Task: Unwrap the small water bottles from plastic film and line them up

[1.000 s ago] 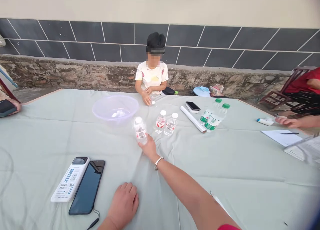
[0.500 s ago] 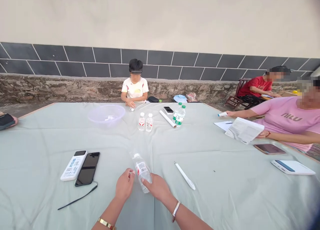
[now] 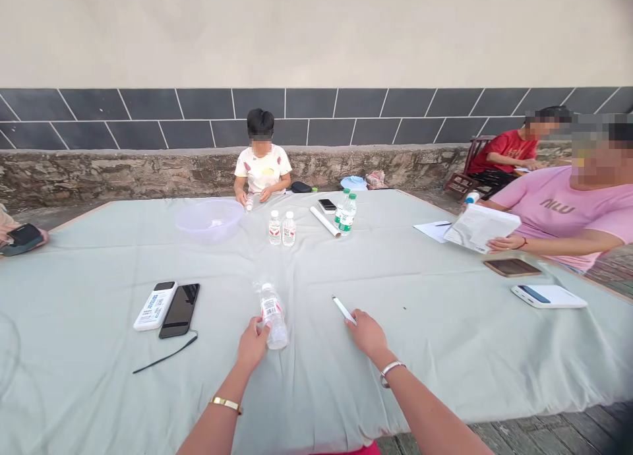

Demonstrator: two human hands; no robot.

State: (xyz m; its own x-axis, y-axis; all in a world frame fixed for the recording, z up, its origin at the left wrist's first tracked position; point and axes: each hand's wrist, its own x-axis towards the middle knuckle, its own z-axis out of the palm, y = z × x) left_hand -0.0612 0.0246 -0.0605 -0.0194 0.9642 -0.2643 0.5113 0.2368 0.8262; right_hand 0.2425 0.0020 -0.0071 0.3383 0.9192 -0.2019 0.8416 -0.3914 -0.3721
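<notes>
My left hand (image 3: 253, 343) closes its fingers on the left side of a clear plastic bottle (image 3: 273, 323). The bottle has a white cap, a red-and-white label and what looks like loose clear film around its upper part. Its cap points away from me; whether it stands or lies I cannot tell. To the right, my right hand (image 3: 368, 336) grips the near part of a slim white pen-like tool (image 3: 343, 308), whose thin tip points away to the left. The rest of the tool is hidden under my fingers.
Left lie a white power bank (image 3: 155, 306) and a black phone (image 3: 179, 311) with a strap. Farther off are a purple basin (image 3: 210, 234), two small bottles (image 3: 281, 231), a white roll (image 3: 325, 221) and green-labelled bottles (image 3: 347, 217). People sit across and right, one holding a white box (image 3: 482, 227).
My right hand has let go of the bottle, moved right and taken hold of the white tool. My left hand now holds the bottle. The person across has moved their hands apart.
</notes>
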